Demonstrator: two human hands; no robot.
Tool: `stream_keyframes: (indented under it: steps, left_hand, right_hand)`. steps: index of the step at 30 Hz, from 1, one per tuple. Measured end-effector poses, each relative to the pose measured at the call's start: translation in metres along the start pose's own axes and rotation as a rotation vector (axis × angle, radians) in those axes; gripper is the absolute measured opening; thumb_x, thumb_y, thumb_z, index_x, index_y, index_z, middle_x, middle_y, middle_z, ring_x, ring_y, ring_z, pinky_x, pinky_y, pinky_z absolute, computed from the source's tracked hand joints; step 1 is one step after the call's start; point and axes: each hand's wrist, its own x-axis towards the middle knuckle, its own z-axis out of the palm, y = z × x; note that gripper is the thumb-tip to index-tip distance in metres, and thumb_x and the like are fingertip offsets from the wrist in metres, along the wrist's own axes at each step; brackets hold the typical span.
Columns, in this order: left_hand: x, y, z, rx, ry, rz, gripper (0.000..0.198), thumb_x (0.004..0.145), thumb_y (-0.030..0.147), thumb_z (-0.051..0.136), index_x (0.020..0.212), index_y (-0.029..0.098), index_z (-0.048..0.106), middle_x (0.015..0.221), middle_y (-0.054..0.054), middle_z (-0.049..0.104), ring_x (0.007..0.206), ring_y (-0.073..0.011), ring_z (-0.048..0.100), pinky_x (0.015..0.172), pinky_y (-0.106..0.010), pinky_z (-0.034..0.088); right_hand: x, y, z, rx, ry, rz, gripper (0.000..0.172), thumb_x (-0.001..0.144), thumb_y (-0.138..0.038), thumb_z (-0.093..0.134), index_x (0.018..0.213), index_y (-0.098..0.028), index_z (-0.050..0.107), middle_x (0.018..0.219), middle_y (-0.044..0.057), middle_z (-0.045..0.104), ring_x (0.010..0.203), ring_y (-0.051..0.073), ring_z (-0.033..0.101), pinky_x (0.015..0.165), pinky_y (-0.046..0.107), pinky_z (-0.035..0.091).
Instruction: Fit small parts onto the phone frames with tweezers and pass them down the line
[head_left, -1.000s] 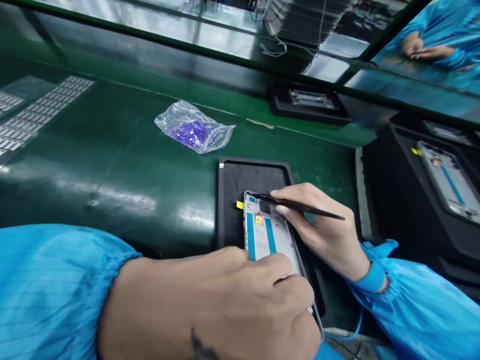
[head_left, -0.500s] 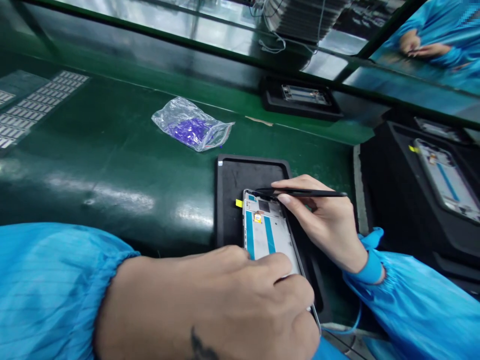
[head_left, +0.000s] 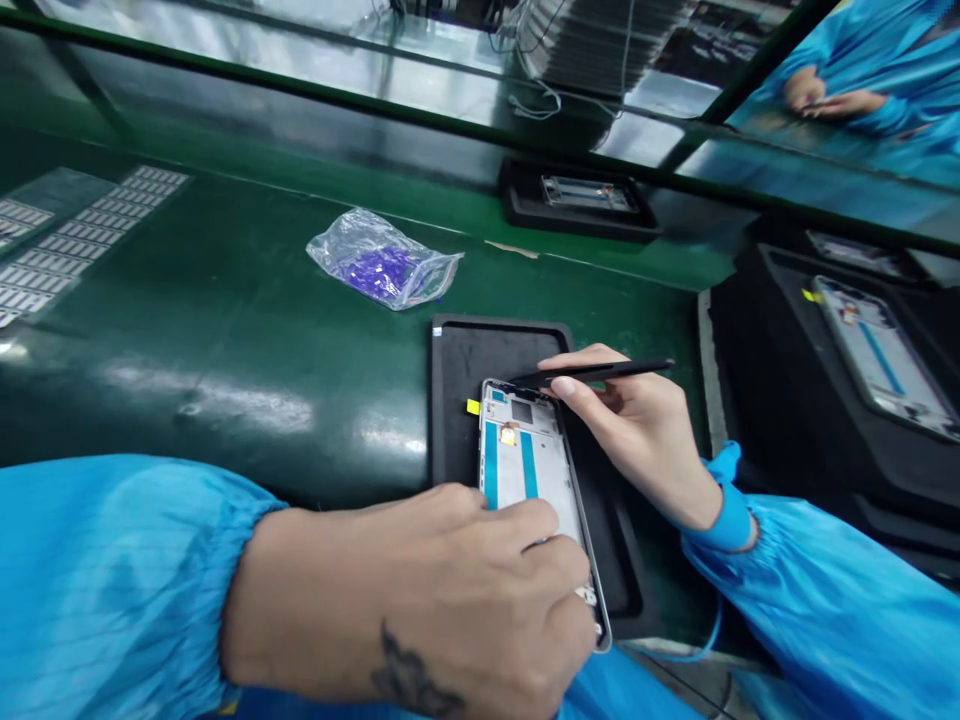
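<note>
A white phone frame [head_left: 529,460] with two blue strips lies in a black tray [head_left: 465,365] on the green bench. My left hand [head_left: 457,600] is closed over the frame's near end, fingertips pressing on it. My right hand [head_left: 637,430] pinches black tweezers [head_left: 592,373], whose tips rest at the frame's far top edge. A small yellow tab [head_left: 473,406] sticks out at the frame's top left corner.
A clear bag of purple parts [head_left: 379,265] lies beyond the tray. Sheets of small labels [head_left: 67,240] sit at far left. Another frame [head_left: 877,355] rests in a black tray at right, one more tray [head_left: 577,195] on the back belt. Another person's hands [head_left: 825,100] show top right.
The tweezers have swung from pointing down-right to nearly level, tips staying at the frame's top edge. My left hand has stayed on the frame; the view has shifted slightly.
</note>
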Motion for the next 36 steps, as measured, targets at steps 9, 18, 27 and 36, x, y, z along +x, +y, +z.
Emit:
stream_keyframes:
  steps: [9, 18, 27, 36]
  left_hand:
    - [-0.007, -0.017, 0.032, 0.159, 0.006, 0.041, 0.022, 0.099, 0.021, 0.049, 0.079, 0.017, 0.055, 0.077, -0.003, 0.052, 0.072, -0.0189, 0.046, 0.06, -0.034, 0.034]
    - [-0.05, -0.032, 0.007, -0.065, 0.02, -0.833, 0.019, 0.104, 0.036, 0.045, 0.105, 0.019, 0.054, 0.106, -0.004, 0.058, 0.095, -0.0199, 0.055, 0.084, -0.036, 0.045]
    - [-0.013, -0.055, 0.01, -1.03, 0.329, -1.185, 0.038, 0.086, 0.044, 0.071, 0.099, 0.021, 0.043, 0.075, 0.004, 0.06, 0.071, -0.0128, 0.063, 0.068, -0.025, 0.05]
    - [0.017, -0.181, -0.084, -0.749, 0.553, -1.231, 0.024, 0.093, 0.028, 0.069, 0.109, 0.013, 0.059, 0.084, 0.0, 0.062, 0.064, -0.0088, 0.058, 0.062, -0.022, 0.051]
  right_hand:
    - [-0.021, 0.008, -0.013, 0.069, 0.149, 0.06, 0.019, 0.092, -0.041, 0.064, 0.101, -0.027, 0.074, 0.1, 0.005, 0.073, 0.09, 0.022, 0.071, 0.079, 0.035, 0.057]
    - [-0.058, 0.001, -0.008, 0.23, 0.057, 0.228, 0.025, 0.091, -0.047, 0.063, 0.102, -0.03, 0.077, 0.106, 0.003, 0.077, 0.1, 0.025, 0.072, 0.089, 0.039, 0.058]
    - [-0.047, 0.008, -0.001, 0.612, 0.192, 0.253, 0.027, 0.087, -0.045, 0.07, 0.102, -0.024, 0.077, 0.106, 0.005, 0.079, 0.101, 0.026, 0.073, 0.088, 0.04, 0.061]
    - [-0.043, 0.035, -0.042, 0.348, 0.378, 0.042, 0.02, 0.085, -0.048, 0.071, 0.096, -0.033, 0.081, 0.097, 0.003, 0.081, 0.097, 0.028, 0.076, 0.073, 0.031, 0.062]
